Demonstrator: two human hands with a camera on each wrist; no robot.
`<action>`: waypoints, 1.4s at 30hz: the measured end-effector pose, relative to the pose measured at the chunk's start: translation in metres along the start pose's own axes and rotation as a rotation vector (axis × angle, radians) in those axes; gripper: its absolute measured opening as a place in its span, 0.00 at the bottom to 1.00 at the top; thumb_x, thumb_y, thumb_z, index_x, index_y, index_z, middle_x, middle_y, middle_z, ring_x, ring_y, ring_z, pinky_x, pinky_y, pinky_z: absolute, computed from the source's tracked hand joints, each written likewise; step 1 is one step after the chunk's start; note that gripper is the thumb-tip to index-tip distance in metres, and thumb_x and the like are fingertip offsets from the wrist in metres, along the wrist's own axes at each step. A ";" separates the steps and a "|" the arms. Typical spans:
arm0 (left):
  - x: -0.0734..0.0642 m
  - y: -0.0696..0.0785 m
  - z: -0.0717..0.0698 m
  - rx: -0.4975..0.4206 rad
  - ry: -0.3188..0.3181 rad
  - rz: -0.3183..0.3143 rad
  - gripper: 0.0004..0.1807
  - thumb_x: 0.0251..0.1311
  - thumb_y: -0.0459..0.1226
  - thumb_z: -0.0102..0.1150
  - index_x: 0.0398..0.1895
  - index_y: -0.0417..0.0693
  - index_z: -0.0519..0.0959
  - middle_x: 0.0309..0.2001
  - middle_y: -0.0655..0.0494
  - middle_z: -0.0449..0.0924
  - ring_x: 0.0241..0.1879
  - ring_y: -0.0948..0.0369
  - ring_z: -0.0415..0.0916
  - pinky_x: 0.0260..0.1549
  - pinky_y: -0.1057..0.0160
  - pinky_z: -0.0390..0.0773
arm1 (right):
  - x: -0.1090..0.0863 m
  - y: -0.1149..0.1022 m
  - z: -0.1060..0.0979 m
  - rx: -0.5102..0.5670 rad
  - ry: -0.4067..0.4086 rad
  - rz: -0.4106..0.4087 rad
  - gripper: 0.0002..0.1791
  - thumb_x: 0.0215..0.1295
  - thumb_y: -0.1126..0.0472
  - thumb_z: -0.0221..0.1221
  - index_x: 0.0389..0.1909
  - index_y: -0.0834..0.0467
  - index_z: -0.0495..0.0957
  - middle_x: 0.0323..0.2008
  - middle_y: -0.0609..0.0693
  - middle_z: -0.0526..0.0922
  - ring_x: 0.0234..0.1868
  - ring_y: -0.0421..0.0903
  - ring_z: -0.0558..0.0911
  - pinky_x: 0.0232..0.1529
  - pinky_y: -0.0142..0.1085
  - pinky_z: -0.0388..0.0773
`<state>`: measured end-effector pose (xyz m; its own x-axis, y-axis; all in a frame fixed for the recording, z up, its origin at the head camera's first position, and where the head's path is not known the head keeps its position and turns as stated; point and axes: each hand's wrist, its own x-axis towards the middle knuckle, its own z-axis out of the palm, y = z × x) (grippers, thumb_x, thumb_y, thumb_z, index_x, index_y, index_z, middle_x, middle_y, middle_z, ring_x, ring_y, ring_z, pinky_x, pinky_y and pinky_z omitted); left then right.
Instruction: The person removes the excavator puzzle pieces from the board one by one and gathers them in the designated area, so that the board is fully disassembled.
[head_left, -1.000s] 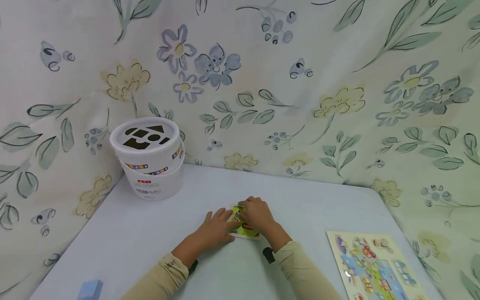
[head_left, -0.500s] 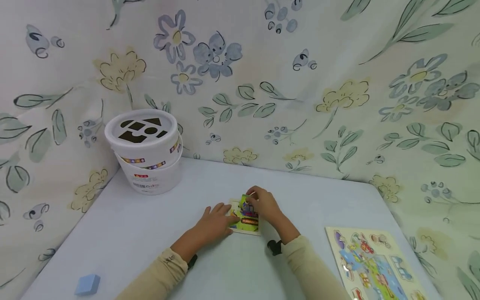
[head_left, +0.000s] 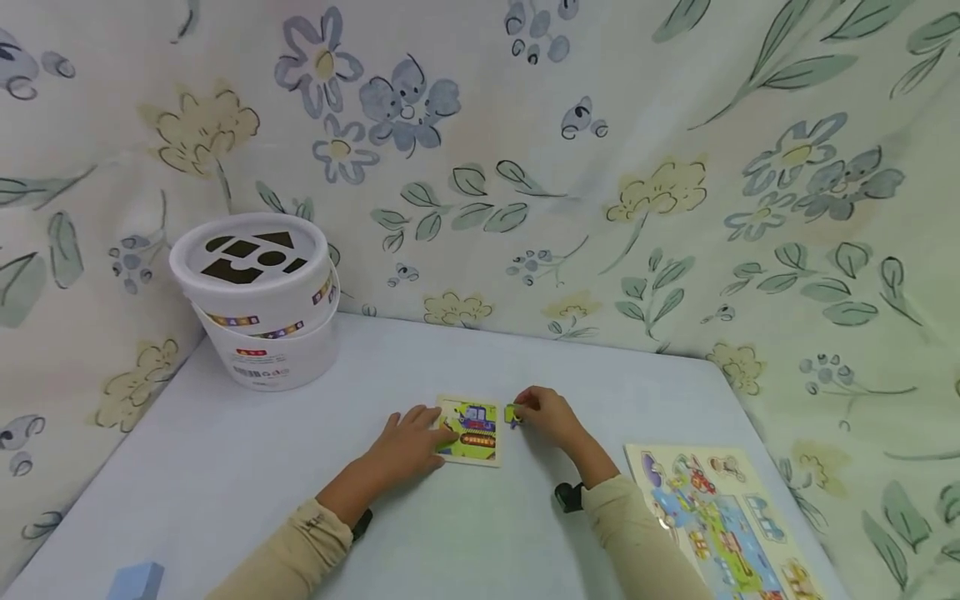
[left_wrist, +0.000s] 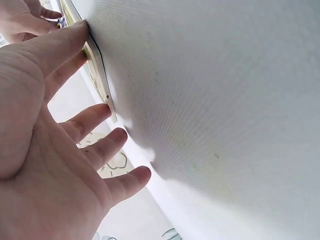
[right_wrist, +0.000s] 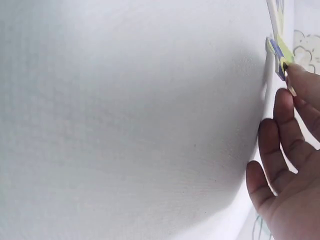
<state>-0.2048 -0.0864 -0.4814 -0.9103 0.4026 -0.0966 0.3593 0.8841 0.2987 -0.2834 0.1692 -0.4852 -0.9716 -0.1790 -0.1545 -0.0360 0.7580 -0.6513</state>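
A small square jigsaw puzzle (head_left: 474,462) with a blue and orange tracked digger on green lies on the white table, seen in the head view. Against its left side rests my left hand (head_left: 405,442), fingers spread; in the left wrist view the thumb and fingers meet the board's edge (left_wrist: 103,75). My right hand (head_left: 553,419) pinches a green and blue puzzle piece (head_left: 512,414) just right of the board. That piece (right_wrist: 281,55) stands tilted between thumb and fingers in the right wrist view, the other fingers loosely bent.
At the back left stands a white bucket (head_left: 262,333) whose lid has shaped holes. A blue block (head_left: 137,581) lies at the front left. On the right lies a larger picture puzzle board (head_left: 637,457). Flowered cloth (head_left: 480,192) hangs behind the table.
My right hand has lifted the piece from the puzzle's top right and carried it right, off the board. My left hand stays at the puzzle's left side. The head view has shifted slightly.
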 end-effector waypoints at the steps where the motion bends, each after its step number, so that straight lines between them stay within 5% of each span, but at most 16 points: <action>1: 0.000 0.000 0.000 -0.003 -0.001 0.003 0.21 0.60 0.45 0.64 0.58 0.61 0.79 0.69 0.47 0.64 0.70 0.47 0.57 0.63 0.34 0.56 | 0.000 -0.001 0.001 -0.009 0.005 0.000 0.09 0.66 0.60 0.61 0.44 0.59 0.80 0.36 0.50 0.80 0.37 0.45 0.75 0.39 0.38 0.75; 7: 0.000 0.005 -0.003 0.004 -0.015 0.014 0.21 0.61 0.46 0.63 0.59 0.62 0.79 0.69 0.48 0.64 0.69 0.47 0.57 0.63 0.35 0.58 | -0.003 -0.017 0.006 -0.115 0.064 -0.030 0.11 0.64 0.60 0.63 0.47 0.55 0.81 0.46 0.52 0.79 0.50 0.50 0.75 0.54 0.50 0.72; 16: 0.002 0.010 -0.004 0.019 -0.004 0.039 0.21 0.62 0.47 0.63 0.59 0.62 0.79 0.69 0.48 0.65 0.69 0.48 0.58 0.62 0.35 0.59 | -0.003 -0.053 0.023 -0.414 -0.103 -0.357 0.15 0.68 0.61 0.60 0.54 0.46 0.81 0.50 0.50 0.78 0.52 0.53 0.74 0.53 0.54 0.69; 32: 0.000 0.009 -0.010 0.029 -0.018 0.013 0.20 0.61 0.47 0.63 0.58 0.64 0.79 0.68 0.49 0.65 0.69 0.48 0.57 0.62 0.35 0.58 | 0.007 -0.063 0.026 -0.417 -0.151 -0.360 0.09 0.66 0.61 0.61 0.44 0.46 0.83 0.52 0.49 0.78 0.56 0.54 0.73 0.56 0.58 0.66; 42: -0.002 0.001 -0.002 0.016 -0.020 0.008 0.20 0.61 0.48 0.63 0.58 0.65 0.79 0.69 0.49 0.64 0.69 0.48 0.58 0.62 0.34 0.59 | 0.013 -0.065 0.031 -0.439 -0.197 -0.365 0.12 0.66 0.61 0.61 0.48 0.45 0.82 0.53 0.49 0.77 0.56 0.52 0.72 0.57 0.56 0.66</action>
<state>-0.2033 -0.0867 -0.4790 -0.9034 0.4137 -0.1130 0.3697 0.8847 0.2839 -0.2868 0.0974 -0.4680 -0.8184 -0.5571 -0.1411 -0.4925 0.8064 -0.3272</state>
